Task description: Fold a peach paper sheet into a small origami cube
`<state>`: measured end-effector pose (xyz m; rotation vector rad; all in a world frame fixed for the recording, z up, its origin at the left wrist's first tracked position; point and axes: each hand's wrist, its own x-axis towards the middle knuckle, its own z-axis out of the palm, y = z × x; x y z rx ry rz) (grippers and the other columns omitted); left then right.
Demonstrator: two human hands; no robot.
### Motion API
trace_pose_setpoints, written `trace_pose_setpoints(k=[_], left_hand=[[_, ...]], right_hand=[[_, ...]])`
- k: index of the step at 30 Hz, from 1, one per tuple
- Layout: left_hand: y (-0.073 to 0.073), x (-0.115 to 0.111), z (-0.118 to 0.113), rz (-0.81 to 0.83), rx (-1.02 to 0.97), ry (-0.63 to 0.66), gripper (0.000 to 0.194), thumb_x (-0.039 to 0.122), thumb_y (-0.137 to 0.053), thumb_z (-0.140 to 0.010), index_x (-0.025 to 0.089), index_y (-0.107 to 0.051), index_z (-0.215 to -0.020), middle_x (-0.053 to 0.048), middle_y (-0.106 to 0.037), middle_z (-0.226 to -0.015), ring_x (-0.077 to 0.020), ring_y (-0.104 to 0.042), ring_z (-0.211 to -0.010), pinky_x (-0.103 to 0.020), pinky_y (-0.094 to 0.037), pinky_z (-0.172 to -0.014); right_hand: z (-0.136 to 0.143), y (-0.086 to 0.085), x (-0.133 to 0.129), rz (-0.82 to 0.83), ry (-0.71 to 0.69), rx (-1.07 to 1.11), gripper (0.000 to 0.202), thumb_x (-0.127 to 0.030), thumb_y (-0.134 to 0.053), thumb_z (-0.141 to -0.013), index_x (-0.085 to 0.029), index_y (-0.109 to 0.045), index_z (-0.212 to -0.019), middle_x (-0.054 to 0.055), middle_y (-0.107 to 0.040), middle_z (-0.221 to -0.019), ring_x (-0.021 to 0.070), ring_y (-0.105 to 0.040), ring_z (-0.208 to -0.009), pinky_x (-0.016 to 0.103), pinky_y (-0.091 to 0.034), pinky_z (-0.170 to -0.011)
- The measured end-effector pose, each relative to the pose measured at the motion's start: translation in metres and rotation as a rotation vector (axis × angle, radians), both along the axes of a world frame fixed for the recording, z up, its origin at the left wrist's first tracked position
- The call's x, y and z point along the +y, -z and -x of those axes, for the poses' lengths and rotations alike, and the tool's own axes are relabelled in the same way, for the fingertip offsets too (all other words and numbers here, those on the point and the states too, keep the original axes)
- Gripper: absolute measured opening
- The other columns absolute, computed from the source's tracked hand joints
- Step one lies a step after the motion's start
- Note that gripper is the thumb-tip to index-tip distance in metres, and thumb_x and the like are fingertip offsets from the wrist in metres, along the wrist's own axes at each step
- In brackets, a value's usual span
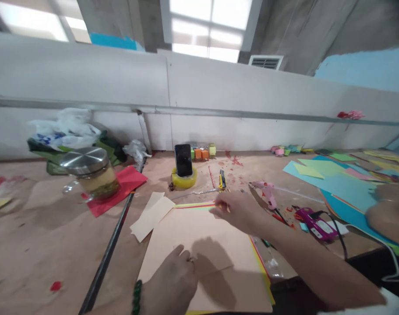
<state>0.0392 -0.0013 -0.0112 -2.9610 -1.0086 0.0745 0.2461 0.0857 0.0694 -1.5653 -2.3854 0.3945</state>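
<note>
My left hand [174, 280], with a green bead bracelet [137, 297] at the wrist, rests on a stack of paper [163, 232] whose top sheet is pale peach. Its fingers are curled; what they may hold is hidden. Beside it, a loose paper edge shows in the shadow. My right hand [240, 212] reaches over the stack's far edge, fingertips bent together; anything in them is too small to make out. Yellow, red and green sheets peek out below the top one. Just beyond that hand lies a yellow and black utility knife [222, 180].
A phone [183, 160] stands in a yellow tape roll [185, 180]. Left are a lidded glass jar [97, 175], red paper [132, 178] and peach paper pieces [151, 214]. Right are a pink glue gun [267, 192], a purple corded device [317, 225] and another person's hand [388, 210] over coloured paper.
</note>
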Motion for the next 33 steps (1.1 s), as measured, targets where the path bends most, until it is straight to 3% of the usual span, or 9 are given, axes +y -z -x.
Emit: trace_pose_setpoints(k=[2, 4, 8, 11, 17, 22, 33], left_hand=[[-0.012, 0.007, -0.012, 0.049, -0.06, 0.034, 0.005, 0.019, -0.062, -0.073, 0.016, -0.064, -0.071, -0.008, -0.065, -0.071, -0.0215, -0.056, -0.069, -0.035, -0.043, -0.067], [-0.013, 0.014, -0.022, 0.052, -0.189, 0.056, 0.007, 0.024, -0.06, -0.076, 0.017, -0.061, -0.075, -0.006, -0.066, -0.079, -0.0212, -0.056, -0.073, -0.035, -0.043, -0.067], [0.011, 0.024, -0.03, -0.013, -0.293, 0.131, 0.008, 0.02, -0.056, -0.079, 0.018, -0.056, -0.071, -0.003, -0.064, -0.075, -0.018, -0.053, -0.067, -0.032, -0.042, -0.063], [0.03, 0.03, -0.03, -0.103, -0.288, 0.192, 0.008, 0.023, -0.061, -0.076, 0.018, -0.056, -0.072, -0.003, -0.062, -0.072, -0.0179, -0.052, -0.066, -0.031, -0.041, -0.058], [0.054, 0.045, -0.032, -0.223, -0.227, 0.297, 0.021, 0.034, -0.063, -0.082, 0.018, -0.057, -0.071, -0.001, -0.061, -0.065, -0.0148, -0.05, -0.059, -0.028, -0.043, -0.061], [0.065, 0.051, -0.038, -0.251, -0.216, 0.327, 0.023, 0.035, -0.065, -0.083, 0.016, -0.06, -0.072, -0.002, -0.062, -0.062, -0.015, -0.054, -0.06, -0.029, -0.045, -0.066], [0.043, 0.043, -0.04, -0.128, -0.168, 0.286, 0.013, 0.026, -0.06, -0.083, 0.013, -0.063, -0.079, -0.005, -0.064, -0.068, -0.0168, -0.056, -0.066, -0.029, -0.046, -0.068]], right_hand=[[0.024, 0.0, 0.033, -0.065, 0.049, 0.097, 0.023, -0.041, -0.06, -0.085, -0.02, -0.065, -0.091, 0.003, -0.069, -0.083, 0.0167, -0.061, -0.074, 0.025, -0.037, -0.063], [0.05, 0.009, 0.068, -0.094, 0.111, 0.226, 0.032, -0.042, -0.065, -0.082, -0.019, -0.063, -0.104, 0.007, -0.069, -0.102, 0.0193, -0.063, -0.088, 0.026, -0.043, -0.072], [0.094, 0.037, 0.128, -0.072, 0.319, 0.303, 0.053, -0.05, -0.069, -0.075, -0.013, -0.059, -0.113, 0.015, -0.067, -0.111, 0.0276, -0.062, -0.104, 0.031, -0.047, -0.079], [0.116, 0.054, 0.151, -0.093, 0.453, 0.311, 0.066, -0.052, -0.072, -0.071, -0.008, -0.056, -0.117, 0.022, -0.064, -0.114, 0.0343, -0.059, -0.111, 0.037, -0.048, -0.083], [0.145, 0.077, 0.164, -0.213, 0.583, 0.359, 0.072, -0.048, -0.076, -0.067, -0.007, -0.051, -0.121, 0.024, -0.06, -0.12, 0.0358, -0.055, -0.116, 0.042, -0.043, -0.093], [0.153, 0.091, 0.173, -0.26, 0.643, 0.385, 0.07, -0.044, -0.074, -0.067, -0.009, -0.048, -0.122, 0.025, -0.059, -0.12, 0.0356, -0.055, -0.115, 0.044, -0.043, -0.094], [0.15, 0.094, 0.18, -0.257, 0.599, 0.349, 0.07, -0.047, -0.068, -0.071, -0.013, -0.044, -0.126, 0.022, -0.057, -0.121, 0.0342, -0.056, -0.113, 0.043, -0.042, -0.093]])
